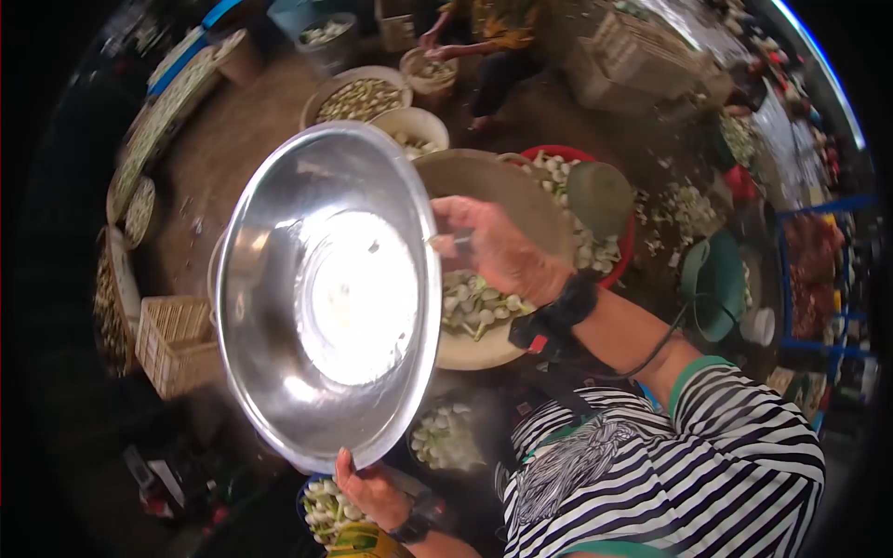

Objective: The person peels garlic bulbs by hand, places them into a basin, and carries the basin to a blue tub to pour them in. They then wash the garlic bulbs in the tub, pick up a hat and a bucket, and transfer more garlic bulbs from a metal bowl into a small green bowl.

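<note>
You hold a tilted metal bowl, fingers of your right hand clamped on its right rim, your left hand's on its lower rim, near pale bulbs.

Metal basin covers left side of beige tub. Co-worker at top: blurred, cut off by edge. Yellow-green item: cut off below, identity unclear.

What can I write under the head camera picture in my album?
Left hand and right hand hold a big, shiny metal bowl near pale, round bulbs.
</note>
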{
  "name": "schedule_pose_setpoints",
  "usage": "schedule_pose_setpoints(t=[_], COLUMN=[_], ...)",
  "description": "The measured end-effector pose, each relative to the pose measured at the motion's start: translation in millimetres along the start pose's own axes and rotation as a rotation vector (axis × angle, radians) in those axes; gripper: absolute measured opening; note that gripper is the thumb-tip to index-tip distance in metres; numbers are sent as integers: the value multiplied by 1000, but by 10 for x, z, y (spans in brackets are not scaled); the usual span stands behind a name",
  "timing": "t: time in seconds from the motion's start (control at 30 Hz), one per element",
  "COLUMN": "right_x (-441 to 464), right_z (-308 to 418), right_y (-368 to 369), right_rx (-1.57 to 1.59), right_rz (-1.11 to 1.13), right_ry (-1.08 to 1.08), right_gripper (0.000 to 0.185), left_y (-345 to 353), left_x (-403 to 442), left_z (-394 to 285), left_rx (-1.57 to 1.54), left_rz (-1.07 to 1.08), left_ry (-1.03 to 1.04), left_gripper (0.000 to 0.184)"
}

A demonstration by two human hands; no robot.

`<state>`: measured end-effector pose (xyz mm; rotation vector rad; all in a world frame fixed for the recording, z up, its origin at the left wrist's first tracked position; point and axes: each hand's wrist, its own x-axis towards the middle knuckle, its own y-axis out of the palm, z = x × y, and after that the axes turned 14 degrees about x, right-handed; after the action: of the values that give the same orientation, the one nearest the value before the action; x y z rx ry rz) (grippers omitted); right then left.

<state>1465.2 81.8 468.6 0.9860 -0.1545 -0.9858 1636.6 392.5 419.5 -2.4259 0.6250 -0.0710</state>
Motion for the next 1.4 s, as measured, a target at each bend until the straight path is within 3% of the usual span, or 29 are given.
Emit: schedule_pose_setpoints(t=[0.07, 0.1, 0.13, 0.2, 0.23, 0.33, 0.37, 0.47, 0.5, 0.53, 0.57, 0.6, 0.67, 0.7, 0.73, 0.77, 0.8, 0.9, 0.97, 1.0, 1.1, 1.13, 1.17, 1.27, 1.33, 1.4], right_x=[-167, -307, -445, -690, -792, -1291, -1432, -2109, -2328, -2554, -2834, -3034, -3461, -3811, -3991, -4141, -4184, -4550, -4710, -4789, -5051, -5124, -5188, -5339, -5282, -5245], right_z=[-1, 61, 131, 267, 391, 889, 954, 1468, 1604, 1740, 1869, 1882, 2088, 1974, 2047, 2180, 1982, 2150, 2214, 2232, 2300, 2379, 2604, 2798, 3084, 3291], right_y=[-292, -388, -503, -819, -954, -1328, -1604, -2257, -2495, -2728, -2907, -3206, -3500, -3992, -4080, -4039, -4384, -4338, -4452, -4528, -4745, -4786, -4840, -4984, -5028, -5216], right_rx=[-66, -37, -4, 96, 148, 134, 157, 211, 203, 191, 249, 265, 219, 432, 413, 317, 448, 413, 402, 405, 380, 364, 382, 299, 263, 287], right_rz=[51, 15, -6, -10, 0, -73, -79, -138, -161, -188, -142, -248, -443, -369, -463, -682, -612, -792, -892, -958, -1087, -1117, -1149, -1237, -1262, -1272], right_ry=[-121, -150, -163, -239, -269, -290, -248, -276, -340, -402, -463, -441, -519, -730, -745, -702, -730, -814, -878, -901, -952, -959, -988, -1000, -1015, -993], right_gripper=[28, 26, 24, 23, 23, 25, 26, 29, 31, 33, 36, 35, 46, 41, 38, 40, 37, 39, 40, 40, 26, 22, 20, 15, 13, 13], left_y=[-6, 128, -42, 233, 263, 632, 851, 1235, 1509, 1639, 1968, 2367, 2843, 3278, 3574, 3804, 3971, 4313, 4634, 4716, 5414, 5654, 5864, 6248, 6477, 6691], left_x=[-83, -114, -255, -527, -572, -934, -1023, -1480, -1627, -1821, -1990, -2214, -2352, -2515, -2573, -2613, -2637, -3160, -3391, -3578, -3629, -3730, -3964, -4326, -4504, -4640], left_z=[-23, 48, -299, -573, -658, -869, -839, -1156, -1198, -1426, -1595, -1928, -2012, -2099, -2083, -2013, -1915, -2328, -2527, -2776, -2299, -2165, -2146, -2146, -2445, -2617], left_rx=[567, 470, 800, 114, 761, 0, 502, 298, 185, 123, -201, -513, -256, -241, -214, -95, 30, 145, 168, 156, 344, 234, 197, 100, 113, 131], left_rz=[-50, -296, -8, 24, -86, 154, -49, 335, 312, 565, 597, 609, 856, 936, 1001, 1030, 1047, 1123, 1285, 1356, 1549, 1550, 1556, 1583, 1547, 1500], left_ry=[419, 752, 576, 364, 732, 315, 623, 761, 850, 650, 236, -190, 0, -20, -60, 175, 406, 512, 114, -395, -372, -591, -342, -386, -698, -690], left_gripper=[30, 28, 35, 35, 33, 38, 57, 70, 72, 60, 40, 21, 14, 15, 16, 15, 15, 22, 18, 11, 12, 14, 14, 12, 12, 17])
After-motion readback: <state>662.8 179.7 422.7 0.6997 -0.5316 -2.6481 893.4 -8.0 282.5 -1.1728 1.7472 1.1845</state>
